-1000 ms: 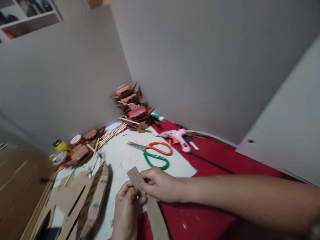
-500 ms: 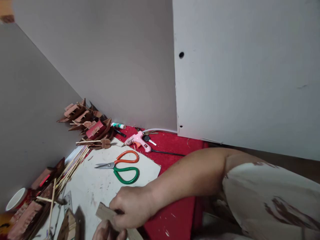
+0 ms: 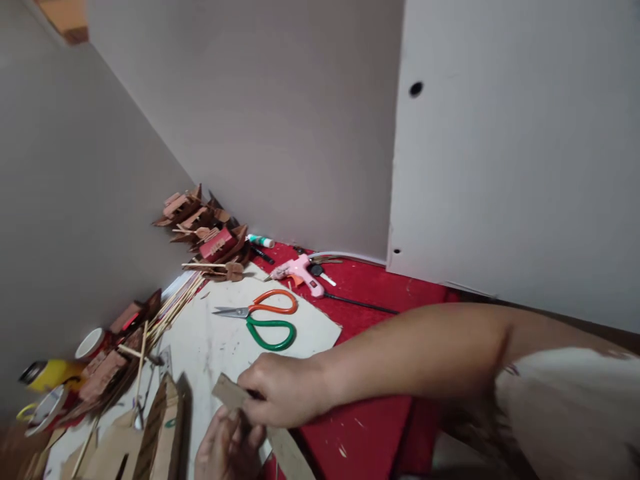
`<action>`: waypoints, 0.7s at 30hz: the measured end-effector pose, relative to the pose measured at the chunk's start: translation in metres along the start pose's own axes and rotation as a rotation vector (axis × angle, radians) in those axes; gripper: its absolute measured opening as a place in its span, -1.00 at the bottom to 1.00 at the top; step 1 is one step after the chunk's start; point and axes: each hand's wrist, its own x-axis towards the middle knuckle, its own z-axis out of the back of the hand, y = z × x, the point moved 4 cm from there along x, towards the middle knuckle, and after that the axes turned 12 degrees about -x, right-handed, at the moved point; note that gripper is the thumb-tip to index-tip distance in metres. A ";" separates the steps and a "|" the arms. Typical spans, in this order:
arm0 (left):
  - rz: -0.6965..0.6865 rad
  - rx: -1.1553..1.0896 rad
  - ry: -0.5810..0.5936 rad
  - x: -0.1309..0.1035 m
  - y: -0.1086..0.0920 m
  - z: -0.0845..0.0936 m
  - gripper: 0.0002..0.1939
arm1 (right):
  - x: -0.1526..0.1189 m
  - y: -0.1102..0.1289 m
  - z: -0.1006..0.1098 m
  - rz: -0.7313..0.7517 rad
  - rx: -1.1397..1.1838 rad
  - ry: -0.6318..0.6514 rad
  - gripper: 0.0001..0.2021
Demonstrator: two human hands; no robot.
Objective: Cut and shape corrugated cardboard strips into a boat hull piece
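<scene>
A narrow grey-brown cardboard strip [image 3: 291,456] slants across the lower middle of the view. My right hand [image 3: 283,390] is closed round its upper part, with the forearm reaching in from the right. Just below, my left hand [image 3: 227,445] has its fingers bent and pressed at the strip's near side. Scissors with one orange and one green handle [image 3: 271,337] lie on the white board [image 3: 200,340] beyond my hands, blades pointing left. A cardboard boat hull [image 3: 163,433] rests to the left of my left hand.
Small boat models [image 3: 219,245] crowd the back left corner, near thin wooden sticks [image 3: 175,309]. A pink glue gun [image 3: 306,272] and a key lie on the red cloth [image 3: 370,427]. Cups [image 3: 90,344] and a yellow container [image 3: 50,375] stand far left. Grey panels rise behind.
The view has shifted, so the scene sits farther right and more of the left side shows. Both hands remain at the strip, and more of its lower end and of my left hand is visible.
</scene>
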 end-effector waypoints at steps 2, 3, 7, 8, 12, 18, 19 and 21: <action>0.012 -0.052 -0.013 -0.003 0.001 -0.004 -0.78 | 0.000 0.000 -0.001 0.002 0.038 -0.027 -0.86; 0.028 -0.083 -0.005 -0.004 0.002 -0.006 -0.76 | 0.000 0.000 -0.002 0.004 0.058 -0.039 -0.86; 0.070 -0.169 0.044 -0.014 0.001 -0.015 -0.70 | -0.002 0.002 -0.007 0.000 0.107 -0.094 -0.85; 0.071 -0.179 0.052 -0.016 0.001 -0.017 -0.70 | -0.002 0.002 -0.008 -0.003 0.125 -0.100 -0.84; 0.067 -0.242 0.120 -0.025 -0.002 -0.026 -0.75 | -0.004 0.006 -0.013 -0.007 0.215 -0.074 -0.80; 0.086 -0.331 0.226 -0.027 -0.001 -0.035 -0.86 | -0.009 0.015 -0.013 0.031 0.190 -0.052 -0.85; 0.089 -0.339 0.242 -0.027 -0.001 -0.036 -0.87 | -0.009 0.017 -0.013 0.039 0.187 -0.048 -0.86; 0.095 -0.354 0.273 -0.028 0.001 -0.036 -0.84 | -0.009 0.017 -0.012 0.032 0.178 -0.037 -0.87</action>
